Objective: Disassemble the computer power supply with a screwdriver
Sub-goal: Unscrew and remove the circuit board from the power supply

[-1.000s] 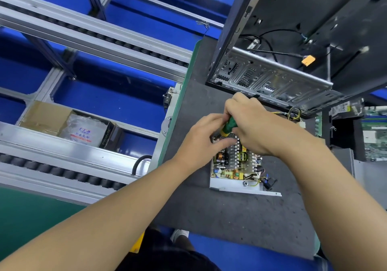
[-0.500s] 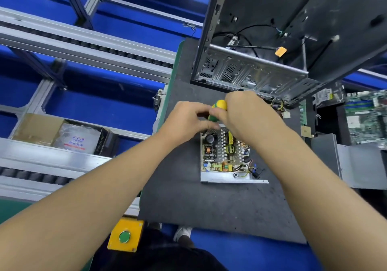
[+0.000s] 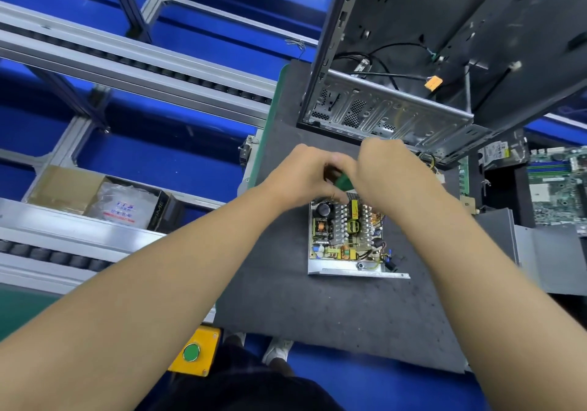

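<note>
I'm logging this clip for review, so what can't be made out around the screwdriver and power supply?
Head view throughout:
The screwdriver tip: hidden under the left hand and right hand; only the green handle shows.
The left hand's grip: motion-blurred.
The power supply far edge: covered by both hands.
The computer case top: cut off by the upper edge.

Bright even light, blurred hands, wide-angle bowing.

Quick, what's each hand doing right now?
Left hand: closed, pinching the screwdriver.
Right hand: closed, gripping the screwdriver too.
</note>
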Demonstrator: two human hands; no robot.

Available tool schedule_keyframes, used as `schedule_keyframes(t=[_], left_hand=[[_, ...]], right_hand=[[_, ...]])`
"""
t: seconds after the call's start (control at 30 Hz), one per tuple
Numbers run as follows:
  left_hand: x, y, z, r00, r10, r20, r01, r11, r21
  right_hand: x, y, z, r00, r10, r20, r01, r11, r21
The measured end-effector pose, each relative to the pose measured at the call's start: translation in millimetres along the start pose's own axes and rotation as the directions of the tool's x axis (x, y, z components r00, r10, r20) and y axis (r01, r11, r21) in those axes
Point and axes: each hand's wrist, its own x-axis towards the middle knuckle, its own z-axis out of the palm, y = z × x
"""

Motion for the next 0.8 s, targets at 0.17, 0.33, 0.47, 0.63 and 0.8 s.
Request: schedule_keyframes(t=[0.17,0.33,0.47,0.63,0.8], left_hand=[[4.7,-6.3,1.4,0.995,-0.08,0.065,0.077,0.996,0.047],[9.4,-9.5,-16.9,0.973,-0.101,0.207,0.071,0.987,0.147],[8.3,-11.3,-13.1,0.986,-0.084,0.144,0.061,0.985,0.159],[4.8,-18.4,-3.5,0.993,-0.086,0.075,0.079,0.993,0.092],[0.5,-23.0,-0.7,0.995,-0.094,-0.011,0.094,0.995,-0.031]], right_hand=[[-2.7,9.5,13.6,0.988,-0.12,-0.095,0.115,0.992,-0.053],[-3.3,16.7,6.5,0.951,-0.305,-0.043,0.304,0.952,-0.031],[0.4,18.1,2.8,0.926,-0.378,0.009,0.378,0.925,-0.045],[6.2,28.8,2.4,0.971,-0.237,-0.043,0.24,0.962,0.127],[3.6,16.9,8.4,0.982,-0.181,-0.053,0.184,0.981,0.061]])
